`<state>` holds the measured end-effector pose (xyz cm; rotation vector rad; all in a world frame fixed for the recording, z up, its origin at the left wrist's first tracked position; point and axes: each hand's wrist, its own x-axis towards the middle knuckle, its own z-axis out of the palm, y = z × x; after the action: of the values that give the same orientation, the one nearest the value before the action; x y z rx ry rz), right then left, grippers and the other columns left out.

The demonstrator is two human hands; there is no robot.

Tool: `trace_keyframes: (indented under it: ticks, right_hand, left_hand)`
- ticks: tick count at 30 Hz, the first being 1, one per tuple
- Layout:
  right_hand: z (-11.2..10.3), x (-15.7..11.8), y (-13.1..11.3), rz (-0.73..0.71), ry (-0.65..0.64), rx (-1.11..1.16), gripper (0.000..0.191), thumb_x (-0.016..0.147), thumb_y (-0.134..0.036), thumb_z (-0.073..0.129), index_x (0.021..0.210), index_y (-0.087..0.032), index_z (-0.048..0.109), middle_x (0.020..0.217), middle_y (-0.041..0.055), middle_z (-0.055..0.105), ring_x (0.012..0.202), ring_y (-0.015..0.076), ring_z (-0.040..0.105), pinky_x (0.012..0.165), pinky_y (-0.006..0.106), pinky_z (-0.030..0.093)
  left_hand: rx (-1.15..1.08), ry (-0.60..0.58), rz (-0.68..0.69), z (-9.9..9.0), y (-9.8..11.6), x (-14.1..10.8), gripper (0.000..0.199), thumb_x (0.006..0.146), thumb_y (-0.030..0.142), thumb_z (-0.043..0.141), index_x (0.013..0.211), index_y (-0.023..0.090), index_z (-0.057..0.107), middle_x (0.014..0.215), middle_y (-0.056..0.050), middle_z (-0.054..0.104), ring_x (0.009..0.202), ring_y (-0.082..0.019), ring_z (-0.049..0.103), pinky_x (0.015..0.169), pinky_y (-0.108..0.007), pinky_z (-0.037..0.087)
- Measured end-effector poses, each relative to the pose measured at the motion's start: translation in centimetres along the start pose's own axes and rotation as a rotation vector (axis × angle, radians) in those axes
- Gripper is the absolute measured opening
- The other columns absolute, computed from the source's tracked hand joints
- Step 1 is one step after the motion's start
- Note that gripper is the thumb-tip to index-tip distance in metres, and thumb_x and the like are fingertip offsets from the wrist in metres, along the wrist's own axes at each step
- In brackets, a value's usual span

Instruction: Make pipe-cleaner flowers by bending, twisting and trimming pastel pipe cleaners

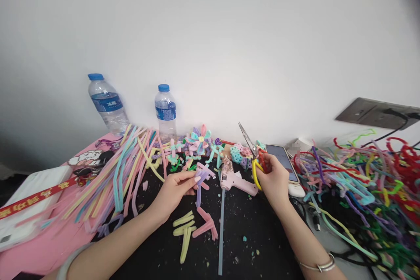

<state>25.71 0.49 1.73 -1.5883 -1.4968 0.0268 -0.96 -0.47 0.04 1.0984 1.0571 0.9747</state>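
Observation:
My left hand [177, 190] pinches bent purple pipe cleaners [198, 194] between thumb and fingers, with pink pieces just beyond. In my right hand [274, 180] are scissors [257, 170] with yellow and orange handles, their blades pointing up and to the left, apart from the pipe cleaners. Between the two hands lies a pale pink glue gun [238, 182], a long translucent glue stick [222, 232] running from it toward me. Below my left hand, folded yellow pipe cleaners [184, 232] and folded pink pipe cleaners [206, 224] rest on the black mat [262, 236].
Long pastel pipe cleaners [124, 179] spread across the left. Two water bottles, one tilted [108, 105] and one upright [166, 113], stand by the wall. Pipe cleaner flowers [199, 139] sit at the back. A phone [282, 159] and tangled pipe cleaners [357, 188] are on the right.

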Motion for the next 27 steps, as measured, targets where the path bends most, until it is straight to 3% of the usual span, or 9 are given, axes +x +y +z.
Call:
trace_keyframes:
  ticks: [2, 5, 10, 15, 18, 21, 27]
  right_hand:
    - [-0.2, -0.3, -0.8, 0.044, -0.069, 0.093, 0.017, 0.07, -0.03, 0.06, 0.08, -0.017, 0.056, 0.065, -0.0009, 0.055, 0.055, 0.0129, 0.05, 0.051, 0.023, 0.041]
    - [-0.2, -0.9, -2.2, 0.136, -0.265, 0.352, 0.022, 0.071, -0.035, 0.062, 0.068, -0.018, 0.048, 0.056, -0.0055, 0.043, 0.048, 0.0088, 0.04, 0.044, 0.019, 0.032]
    - [0.4, -2.3, -3.7, 0.298, -0.594, 0.778, 0.034, 0.076, -0.051, 0.056, 0.079, -0.018, 0.05, 0.056, -0.0074, 0.036, 0.041, 0.0056, 0.026, 0.036, 0.017, 0.021]
    - [0.3, -3.5, -4.4, 0.287, -0.832, 1.033, 0.043, 0.081, -0.057, 0.047, 0.096, -0.017, 0.052, 0.07, -0.0021, 0.045, 0.047, 0.0062, 0.031, 0.039, 0.018, 0.032]
    - [0.1, -3.7, -4.5, 0.32, -0.951, 1.052, 0.044, 0.084, -0.057, 0.042, 0.097, -0.016, 0.053, 0.064, -0.0027, 0.044, 0.047, 0.007, 0.037, 0.043, 0.02, 0.039]
    - [0.0, -3.8, -4.8, 0.364, -1.014, 1.038, 0.045, 0.083, -0.058, 0.042, 0.091, -0.015, 0.054, 0.062, -0.0024, 0.045, 0.042, 0.0063, 0.037, 0.039, 0.019, 0.037]
    - [0.2, -4.0, -5.2, 0.39, -1.132, 1.014, 0.049, 0.082, -0.061, 0.04, 0.077, -0.016, 0.058, 0.061, -0.0006, 0.047, 0.039, 0.0051, 0.035, 0.034, 0.018, 0.032]
  left_hand:
    - [-0.068, 0.026, -0.029, -0.1, -0.1, 0.2, 0.024, 0.072, 0.031, 0.066, 0.09, 0.015, 0.066, 0.075, -0.002, 0.065, 0.072, -0.014, 0.06, 0.066, -0.022, 0.049]
    - [-0.129, 0.044, -0.036, -0.1, 0.0, 0.3, 0.023, 0.072, 0.031, 0.067, 0.089, 0.016, 0.062, 0.077, -0.002, 0.066, 0.075, -0.014, 0.063, 0.069, -0.023, 0.05]
    - [-0.191, 0.044, -0.05, -0.1, 0.3, 0.1, 0.022, 0.073, 0.031, 0.067, 0.085, 0.017, 0.054, 0.074, -0.001, 0.066, 0.078, -0.013, 0.065, 0.071, -0.021, 0.049]
    - [-0.206, 0.039, -0.057, -0.1, 0.6, -0.1, 0.021, 0.074, 0.031, 0.066, 0.084, 0.017, 0.053, 0.077, -0.001, 0.065, 0.079, -0.013, 0.064, 0.072, -0.022, 0.049]
    - [-0.191, 0.034, -0.029, -0.1, 0.5, 0.0, 0.021, 0.075, 0.032, 0.065, 0.083, 0.017, 0.054, 0.073, 0.001, 0.061, 0.07, -0.011, 0.06, 0.062, -0.019, 0.047]
    - [-0.17, 0.02, 0.024, -0.1, 0.3, 0.2, 0.019, 0.077, 0.033, 0.063, 0.077, 0.016, 0.053, 0.06, 0.005, 0.051, 0.054, -0.006, 0.05, 0.05, -0.015, 0.04]
    - [-0.114, 0.012, 0.061, -0.1, 0.1, 0.3, 0.019, 0.077, 0.034, 0.061, 0.074, 0.016, 0.054, 0.061, 0.003, 0.052, 0.058, -0.009, 0.05, 0.054, -0.018, 0.042]
